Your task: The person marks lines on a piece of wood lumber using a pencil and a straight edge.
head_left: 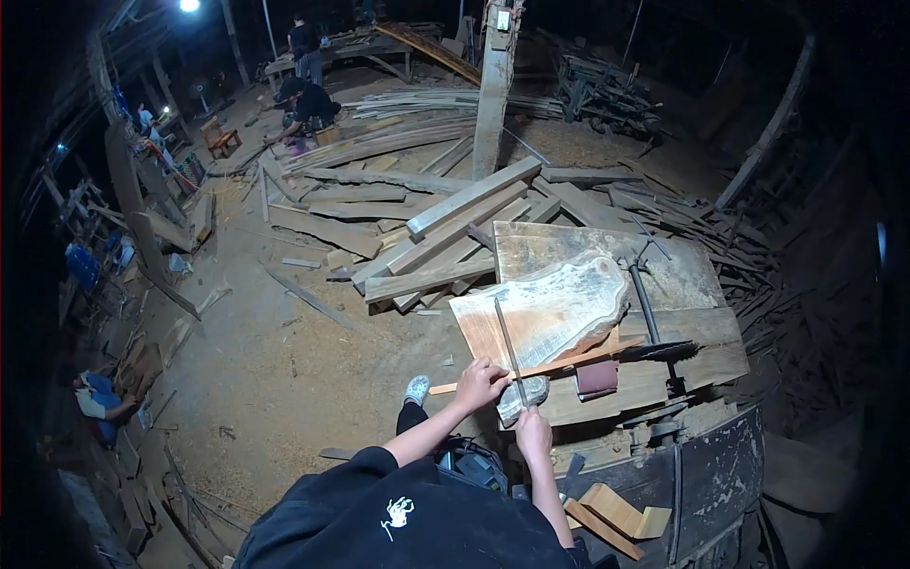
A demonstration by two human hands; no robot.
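Observation:
My left hand (pixel 482 384) is closed on a narrow wooden strip (pixel 569 361) near its left end, fingers bent over it. My right hand (pixel 534 434) grips the near end of a long thin dark file-like bar (pixel 507 334). This bar crosses the strip right beside my left fingers and points away from me. Under the bar's far part lies a pale wood slab (pixel 555 302) with a rough natural edge. A rounded greyish chunk (pixel 534 390) sits beneath the crossing, between my hands. A dark red pad (pixel 596 379) rests to the right of it.
A dark metal bar (pixel 646 302) and a toothed dark disc (pixel 654 351) are on the wooden worktop (pixel 701 284). Stacked beams (pixel 464 213) lie beyond it. Wood offcuts (pixel 616 512) sit at lower right. A post (pixel 494 95) rises behind. Other people (pixel 308 102) are farther off.

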